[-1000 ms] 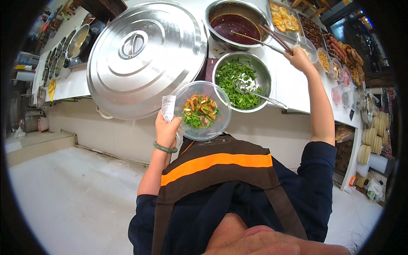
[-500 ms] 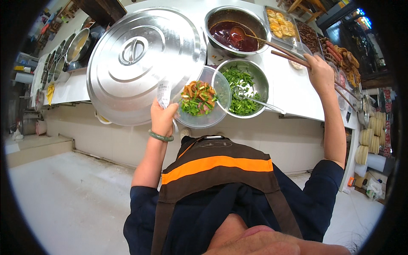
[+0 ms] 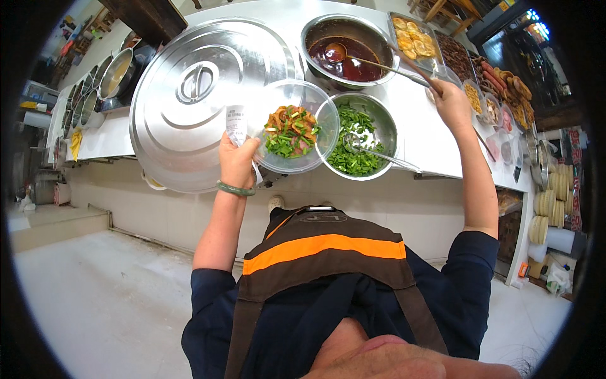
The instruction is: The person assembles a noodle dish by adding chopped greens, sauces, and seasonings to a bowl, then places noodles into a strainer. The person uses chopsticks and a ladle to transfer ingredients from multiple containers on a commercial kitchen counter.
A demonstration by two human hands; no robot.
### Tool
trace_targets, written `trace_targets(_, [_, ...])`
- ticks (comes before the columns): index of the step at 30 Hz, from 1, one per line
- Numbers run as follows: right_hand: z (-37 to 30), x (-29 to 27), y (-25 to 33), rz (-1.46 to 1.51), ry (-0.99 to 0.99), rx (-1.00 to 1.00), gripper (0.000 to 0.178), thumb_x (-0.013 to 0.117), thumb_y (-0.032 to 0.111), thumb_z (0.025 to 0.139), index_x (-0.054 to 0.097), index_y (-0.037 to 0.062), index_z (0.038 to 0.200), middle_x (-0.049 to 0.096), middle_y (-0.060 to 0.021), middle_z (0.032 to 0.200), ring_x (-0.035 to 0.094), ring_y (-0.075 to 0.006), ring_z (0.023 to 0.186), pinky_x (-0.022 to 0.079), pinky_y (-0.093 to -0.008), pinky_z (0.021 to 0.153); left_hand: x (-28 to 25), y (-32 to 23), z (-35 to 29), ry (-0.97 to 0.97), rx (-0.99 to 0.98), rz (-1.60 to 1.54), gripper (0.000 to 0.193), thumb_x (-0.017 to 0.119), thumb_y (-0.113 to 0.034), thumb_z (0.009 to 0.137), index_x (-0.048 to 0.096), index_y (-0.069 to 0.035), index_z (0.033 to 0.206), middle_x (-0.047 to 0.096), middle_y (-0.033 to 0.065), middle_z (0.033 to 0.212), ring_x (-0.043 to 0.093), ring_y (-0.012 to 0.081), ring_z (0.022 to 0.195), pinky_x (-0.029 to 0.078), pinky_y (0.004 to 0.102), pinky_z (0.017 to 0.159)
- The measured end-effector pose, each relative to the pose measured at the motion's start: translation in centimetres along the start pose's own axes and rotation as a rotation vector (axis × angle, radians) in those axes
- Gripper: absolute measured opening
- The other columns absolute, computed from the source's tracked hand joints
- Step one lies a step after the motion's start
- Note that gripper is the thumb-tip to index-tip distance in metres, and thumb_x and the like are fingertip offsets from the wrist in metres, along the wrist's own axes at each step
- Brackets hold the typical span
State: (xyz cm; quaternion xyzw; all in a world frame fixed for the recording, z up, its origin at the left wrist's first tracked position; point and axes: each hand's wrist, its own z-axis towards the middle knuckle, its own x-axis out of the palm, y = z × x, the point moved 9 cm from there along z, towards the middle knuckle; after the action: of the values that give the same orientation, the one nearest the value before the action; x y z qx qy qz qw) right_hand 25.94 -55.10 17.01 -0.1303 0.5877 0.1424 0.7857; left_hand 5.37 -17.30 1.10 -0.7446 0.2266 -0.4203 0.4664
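My left hand [image 3: 237, 161] is closed on the rim of a clear plastic bowl [image 3: 327, 120], with a printed paper slip [image 3: 237, 125] pinched against it. Sliced brown food topped with chopped green onion [image 3: 291, 131] sits in that bowl. My right hand [image 3: 452, 106] grips a long-handled ladle [image 3: 336, 52] together with long brown chopsticks [image 3: 416, 68]. The ladle's cup is in dark red liquid inside a steel basin [image 3: 309, 38]. Nearer me, a steel bowl of chopped greens [image 3: 392, 129] holds a metal spoon [image 3: 388, 158]; the plastic bowl overlaps its left edge.
A large round steel lid [image 3: 164, 107] takes up the counter's left part. Farther left are several metal pots [image 3: 118, 72]. Beyond my right hand stand a tray of yellow fried food [image 3: 413, 36], sausages [image 3: 495, 77] and small tubs [image 3: 491, 108]. The white counter's front edge [image 3: 442, 175] faces me.
The plastic bowl has moved away from me and slightly left with my left hand. My right hand has shifted left and nearer me, and the ladle's cup has moved left in the liquid.
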Motion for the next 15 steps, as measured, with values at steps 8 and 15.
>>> trace_targets(8, [-1.5,-0.1,-7.7,0.326,0.040,0.204,0.025,0.060,0.023,0.087,0.065,0.0010,0.097,0.063,-0.0160,0.075,0.060,-0.0259,0.068,0.046,-0.0356,0.065,1.1,-2.2,1.7,0.023,0.118,0.035,0.029,0.057,0.005,0.071,0.053,0.000,0.099,0.059,0.0044,0.083,0.054,0.0110,0.063,0.043,0.0237,0.052])
trace_targets(15, [-2.2,-1.7,-8.5,0.358,0.033,0.259,0.024,0.061,0.021,0.086,0.065,-0.0002,0.098,0.062,-0.0125,0.071,0.058,-0.0195,0.065,0.045,-0.0321,0.062,4.1,-7.1,11.3,-0.069,0.351,0.339,0.023,0.060,-0.002,0.067,0.056,0.002,0.089,0.060,0.0087,0.074,0.054,0.0147,0.056,0.044,0.0283,0.049])
